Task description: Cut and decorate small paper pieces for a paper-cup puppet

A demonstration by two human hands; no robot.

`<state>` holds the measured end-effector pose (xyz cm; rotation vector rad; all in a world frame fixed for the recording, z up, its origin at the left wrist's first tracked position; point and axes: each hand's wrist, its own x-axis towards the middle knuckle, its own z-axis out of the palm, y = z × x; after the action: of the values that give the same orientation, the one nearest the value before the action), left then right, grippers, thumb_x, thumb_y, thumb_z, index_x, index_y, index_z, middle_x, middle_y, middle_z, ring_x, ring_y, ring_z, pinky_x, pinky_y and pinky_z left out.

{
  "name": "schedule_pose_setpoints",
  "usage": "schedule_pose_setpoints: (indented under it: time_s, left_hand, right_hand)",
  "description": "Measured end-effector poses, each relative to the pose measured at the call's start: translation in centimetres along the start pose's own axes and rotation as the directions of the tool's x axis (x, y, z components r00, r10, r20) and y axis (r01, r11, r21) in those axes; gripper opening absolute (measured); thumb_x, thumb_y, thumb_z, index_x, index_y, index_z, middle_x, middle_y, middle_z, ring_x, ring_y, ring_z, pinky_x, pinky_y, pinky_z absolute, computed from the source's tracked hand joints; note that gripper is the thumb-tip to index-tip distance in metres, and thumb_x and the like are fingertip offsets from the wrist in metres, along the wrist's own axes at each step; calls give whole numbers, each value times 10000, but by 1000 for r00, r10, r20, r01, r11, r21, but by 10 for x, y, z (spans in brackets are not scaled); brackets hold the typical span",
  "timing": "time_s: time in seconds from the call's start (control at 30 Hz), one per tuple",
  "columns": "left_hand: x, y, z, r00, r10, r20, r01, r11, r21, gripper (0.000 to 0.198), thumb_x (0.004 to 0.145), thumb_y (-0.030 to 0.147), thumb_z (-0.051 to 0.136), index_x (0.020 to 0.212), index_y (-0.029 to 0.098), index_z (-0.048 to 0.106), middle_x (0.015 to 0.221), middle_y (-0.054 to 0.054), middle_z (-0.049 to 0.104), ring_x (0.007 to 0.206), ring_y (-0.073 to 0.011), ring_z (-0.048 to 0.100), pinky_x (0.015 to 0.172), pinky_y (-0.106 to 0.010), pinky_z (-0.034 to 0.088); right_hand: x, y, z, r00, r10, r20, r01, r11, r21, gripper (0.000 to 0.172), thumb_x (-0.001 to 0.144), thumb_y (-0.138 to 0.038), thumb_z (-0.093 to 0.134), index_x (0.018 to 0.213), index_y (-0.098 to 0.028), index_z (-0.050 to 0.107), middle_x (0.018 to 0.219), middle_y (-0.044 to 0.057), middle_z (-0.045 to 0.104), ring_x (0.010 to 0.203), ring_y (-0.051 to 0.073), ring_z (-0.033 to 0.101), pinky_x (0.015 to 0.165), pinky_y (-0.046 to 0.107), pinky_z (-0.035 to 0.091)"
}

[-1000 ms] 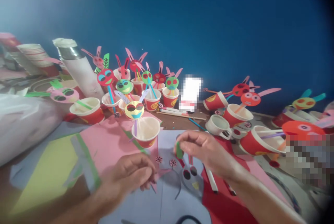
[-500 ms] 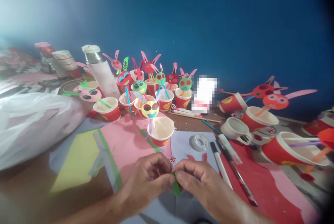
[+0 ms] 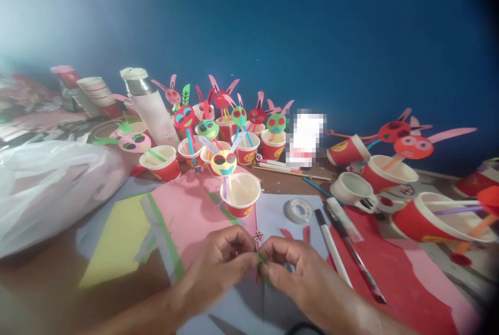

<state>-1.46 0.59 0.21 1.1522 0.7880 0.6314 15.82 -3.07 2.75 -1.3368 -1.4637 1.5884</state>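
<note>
L hand (image 3: 226,258) & R hand (image 3: 298,267) fingers pinched green paper pc (image 3: 261,257), lower ctr, long axis slanting down under R thumb.

Bare left hand (image 3: 224,259) and bare right hand (image 3: 294,267), both curled in a pinch, close together; left forearm (image 3: 150,306), right forearm (image 3: 360,309) slanting inward

Head-worn view, angled down, facing wall (image 3: 351,38)
</note>
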Motion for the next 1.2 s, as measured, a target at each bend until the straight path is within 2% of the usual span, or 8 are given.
schedule_pose_setpoints:
  time_s: [0.13,0.27,0.37,0.5,0.67,0.87,1.0,1.2]
  left_hand:
    - [-1,3,1,1000,-12,20,12,1000,-18,271,754,360,706,744,152,533,632,10,571,614,-131,574,524,-213,364]
    - [-2,4,3,1000,-18,-14,18,999,50,262,740,362,703,783,151,552,702,-15,574,668,-154,567,592,-253,418]
    - [-2,5,4,1000,23,-12,-22,994,108,226,751,338,669,727,151,545,713,-20,547,671,-164,557,622,-281,441]
    - [-3,10,5,997,75,-3,-74,986,150,186,765,275,630,671,149,530,713,-12,514,660,-145,532,597,-249,430]
    - [-2,12,2,997,47,-54,-38,986,160,171,743,227,613,632,158,503,655,21,468,551,-88,415,496,-199,341]
    - [-3,10,1,1000,-8,10,7,993,115,230,747,354,643,739,159,522,635,27,461,574,-98,401,516,-201,319]
    - [-3,11,3,999,33,-8,-31,984,177,231,766,330,614,658,160,500,623,29,440,554,-94,377,512,-210,308]
    - [-2,9,-1,998,56,-22,-51,977,206,182,770,269,570,640,171,489,592,38,413,536,-97,366,495,-213,296]
  right_hand:
    - [0,1,-3,999,-34,-16,32,992,-122,198,854,-248,482,714,-167,597,677,-10,608,655,124,545,602,213,392]
    - [-1,-1,-3,998,-40,-40,27,962,-273,180,831,-194,497,718,-176,636,692,-9,656,665,126,579,601,212,388]
    - [-2,-2,-2,997,-61,-54,39,940,-338,179,822,-185,512,698,-186,640,679,-15,673,662,126,600,610,214,390]
    - [-3,-1,-2,994,-96,-56,69,929,-363,168,824,-211,527,700,-195,638,689,-17,679,677,129,612,621,216,398]
    - [-3,-2,-4,994,-57,-92,17,923,-383,128,813,-237,541,730,-208,634,682,-32,666,627,118,575,572,210,379]
    - [-6,-4,-3,988,-119,-101,63,895,-441,113,804,-203,537,730,-213,622,705,-27,663,684,131,598,646,227,393]
    - [-7,-5,-3,988,-132,-83,80,888,-453,108,796,-175,527,738,-209,611,706,-28,655,689,129,597,649,223,396]
    - [-4,-7,-5,989,-102,-110,45,900,-433,105,805,-195,529,740,-210,610,736,-28,661,698,126,587,616,216,375]
